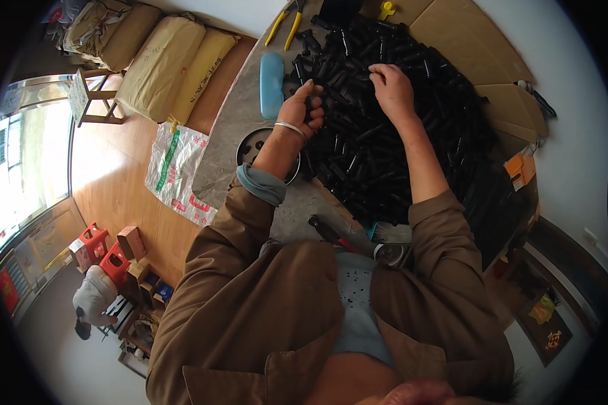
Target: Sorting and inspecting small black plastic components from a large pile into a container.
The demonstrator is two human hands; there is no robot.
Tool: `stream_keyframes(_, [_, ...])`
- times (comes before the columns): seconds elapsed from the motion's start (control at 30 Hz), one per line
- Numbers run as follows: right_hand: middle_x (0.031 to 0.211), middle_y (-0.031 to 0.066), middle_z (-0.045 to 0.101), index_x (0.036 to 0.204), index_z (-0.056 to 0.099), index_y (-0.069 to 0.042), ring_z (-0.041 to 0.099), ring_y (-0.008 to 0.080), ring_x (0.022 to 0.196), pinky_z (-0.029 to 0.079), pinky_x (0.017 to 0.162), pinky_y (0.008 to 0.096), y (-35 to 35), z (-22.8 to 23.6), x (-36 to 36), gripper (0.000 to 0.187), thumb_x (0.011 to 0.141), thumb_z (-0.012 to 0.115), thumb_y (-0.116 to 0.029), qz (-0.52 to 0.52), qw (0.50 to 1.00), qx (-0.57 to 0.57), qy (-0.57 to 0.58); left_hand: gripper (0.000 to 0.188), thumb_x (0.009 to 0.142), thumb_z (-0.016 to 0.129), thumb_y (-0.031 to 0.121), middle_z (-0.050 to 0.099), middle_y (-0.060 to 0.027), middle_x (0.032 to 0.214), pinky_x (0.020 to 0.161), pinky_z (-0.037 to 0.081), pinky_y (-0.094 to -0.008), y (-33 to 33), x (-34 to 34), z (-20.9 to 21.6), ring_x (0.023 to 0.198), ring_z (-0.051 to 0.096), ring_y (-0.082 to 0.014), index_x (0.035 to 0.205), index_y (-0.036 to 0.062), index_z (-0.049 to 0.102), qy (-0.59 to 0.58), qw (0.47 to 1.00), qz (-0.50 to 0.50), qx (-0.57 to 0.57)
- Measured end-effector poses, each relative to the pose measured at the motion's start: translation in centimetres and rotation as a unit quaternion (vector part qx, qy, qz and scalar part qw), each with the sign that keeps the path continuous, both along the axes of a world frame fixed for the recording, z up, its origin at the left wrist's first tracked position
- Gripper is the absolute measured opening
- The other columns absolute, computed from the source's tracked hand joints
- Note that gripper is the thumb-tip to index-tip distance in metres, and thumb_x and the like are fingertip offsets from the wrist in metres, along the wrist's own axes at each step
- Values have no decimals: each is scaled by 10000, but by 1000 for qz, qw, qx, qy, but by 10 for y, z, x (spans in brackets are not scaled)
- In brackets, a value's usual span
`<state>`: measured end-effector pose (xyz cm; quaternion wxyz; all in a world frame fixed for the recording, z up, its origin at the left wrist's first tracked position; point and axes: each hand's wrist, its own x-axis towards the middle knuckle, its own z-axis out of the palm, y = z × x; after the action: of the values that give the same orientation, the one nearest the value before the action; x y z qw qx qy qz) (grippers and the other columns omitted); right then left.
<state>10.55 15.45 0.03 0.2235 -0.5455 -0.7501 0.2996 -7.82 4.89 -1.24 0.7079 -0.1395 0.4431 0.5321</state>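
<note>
A big heap of small black tubular parts [365, 135] covers much of the table in front of me. My left hand [300, 113], with a bangle at the wrist, is closed at the heap's left edge. Its fingers curl around a black part that mostly hides in the grip. Over the upper middle of the heap is my right hand [391, 91]. Its fingers are bent together at the tips, and what they pinch, if anything, is too small to make out. Under my left forearm sits a round dark tin [251, 140], partly hidden, with a few black bits inside.
Left of the heap lie a light-blue case [271, 86] and yellow-handled pliers [285, 28]. Cardboard [483, 44] borders the heap at the right. Near my body are a red-handled tool [330, 233] and a small round container [389, 254]. Stuffed sacks [161, 67] and another person [94, 297] are at left.
</note>
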Motion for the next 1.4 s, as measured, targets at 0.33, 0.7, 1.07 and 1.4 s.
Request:
stream_keyframes(0.33, [986,100,696,1038,686,-98,662,252,928,505,813,342,2,-8,8,229,885,520,-139,-42,995,6,-85,264,930,570,371,297,58,577,364,207,-196,2,9,11,458,276,-69,948,110,536,5,998,-40,57])
stream_keyframes(0.7, [1026,71,684,1185,618,-99,652,201,821,504,771,306,9,-26,-8,354,850,524,-34,35,998,-38,48,280,933,546,374,281,62,543,384,202,-218,-9,-10,-1,441,278,-75,882,99,531,17,999,19,23])
stream_keyframes(1.07, [963,51,634,961,660,-75,634,239,884,509,762,336,-39,-2,12,128,841,622,-96,124,981,106,-109,243,827,653,205,658,-15,749,694,471,-240,-18,15,3,703,573,-78,965,9,691,532,826,-145,118])
stream_keyframes(1.4, [994,71,639,963,670,-80,612,274,945,503,817,377,-21,7,20,142,862,573,-107,31,995,82,-38,272,793,647,241,698,-142,836,720,512,-289,11,44,5,776,685,-208,992,64,702,613,733,-255,148])
